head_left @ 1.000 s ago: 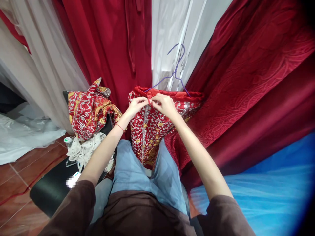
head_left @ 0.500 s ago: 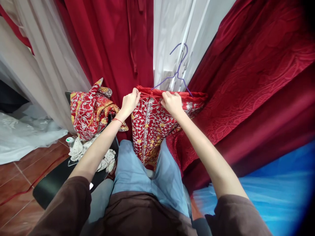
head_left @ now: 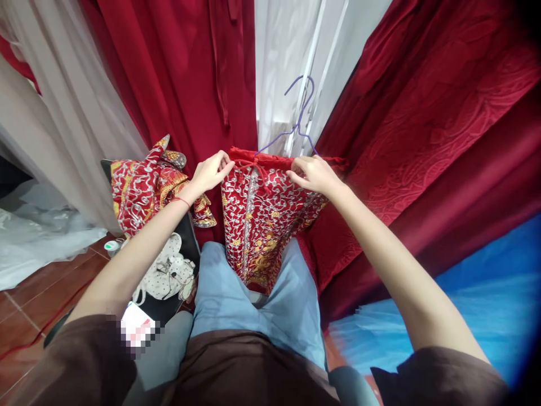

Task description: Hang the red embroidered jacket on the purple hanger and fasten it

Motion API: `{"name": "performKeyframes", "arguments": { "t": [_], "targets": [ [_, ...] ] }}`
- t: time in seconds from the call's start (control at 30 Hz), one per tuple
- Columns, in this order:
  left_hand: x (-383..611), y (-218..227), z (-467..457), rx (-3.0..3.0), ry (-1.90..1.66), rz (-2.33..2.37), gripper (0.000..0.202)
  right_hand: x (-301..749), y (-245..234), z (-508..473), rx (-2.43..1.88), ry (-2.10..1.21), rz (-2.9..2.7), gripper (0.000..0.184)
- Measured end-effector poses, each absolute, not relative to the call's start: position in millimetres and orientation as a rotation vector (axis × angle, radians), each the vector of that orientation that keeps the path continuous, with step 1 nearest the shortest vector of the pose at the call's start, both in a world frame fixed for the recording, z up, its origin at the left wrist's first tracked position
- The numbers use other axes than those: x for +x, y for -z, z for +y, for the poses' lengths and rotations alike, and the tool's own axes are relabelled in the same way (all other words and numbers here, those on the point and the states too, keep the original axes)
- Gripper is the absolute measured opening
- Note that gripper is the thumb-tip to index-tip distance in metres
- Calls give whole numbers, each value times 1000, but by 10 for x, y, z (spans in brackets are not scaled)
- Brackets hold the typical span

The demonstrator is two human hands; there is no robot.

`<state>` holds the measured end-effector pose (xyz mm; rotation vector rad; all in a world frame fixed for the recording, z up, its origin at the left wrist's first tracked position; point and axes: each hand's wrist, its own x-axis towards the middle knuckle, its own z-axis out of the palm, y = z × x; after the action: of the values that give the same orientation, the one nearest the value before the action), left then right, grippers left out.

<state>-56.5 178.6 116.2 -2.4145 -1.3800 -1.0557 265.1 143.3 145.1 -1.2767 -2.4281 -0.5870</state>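
A red garment (head_left: pixel 262 220) embroidered in silver and gold hangs from a purple wire hanger (head_left: pixel 298 121) in front of my knees. My left hand (head_left: pixel 209 172) pinches the garment's top edge at its left shoulder. My right hand (head_left: pixel 315 175) is closed on the top edge at its right shoulder. A small red tie (head_left: pixel 257 166) sits at the neckline between my hands. The garment's lower end drapes onto my lap in light blue trousers (head_left: pixel 253 304).
A second embroidered red piece (head_left: pixel 143 194) lies on a black seat (head_left: pixel 186 237) at left, above a white spotted bag (head_left: pixel 167 273). Dark red curtains (head_left: pixel 422 124) and white fabric (head_left: pixel 287 62) hang behind. Blue tulle (head_left: pixel 477 304) fills the right; tiled floor (head_left: pixel 25 304) lies left.
My hands, together at the neckline tie a second ago, have moved apart along the garment's top edge to its two shoulders. The view shifted slightly.
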Motion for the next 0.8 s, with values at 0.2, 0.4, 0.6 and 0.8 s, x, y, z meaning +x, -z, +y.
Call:
{"name": "performKeyframes", "arguments": {
  "t": [0.2, 0.4, 0.6, 0.8],
  "targets": [
    [-306, -1191, 1881, -2298, 1329, -1176, 39, 3296, -1444, 1359, -1480, 839, -2337, 50],
    [-419, -1258, 2133, -2485, 988, -1218, 37, 3797, -1501, 1337, -1587, 871, -2482, 34],
    [-452, -1315, 2222, -2405, 1152, -1407, 38, 3816, -1702, 1186, -1556, 1037, -2458, 41],
    [-191, -1104, 2342, -2367, 1381, -1529, 34, 3733, -1573, 1212, -1662, 909, -2271, 38]
  ]
}}
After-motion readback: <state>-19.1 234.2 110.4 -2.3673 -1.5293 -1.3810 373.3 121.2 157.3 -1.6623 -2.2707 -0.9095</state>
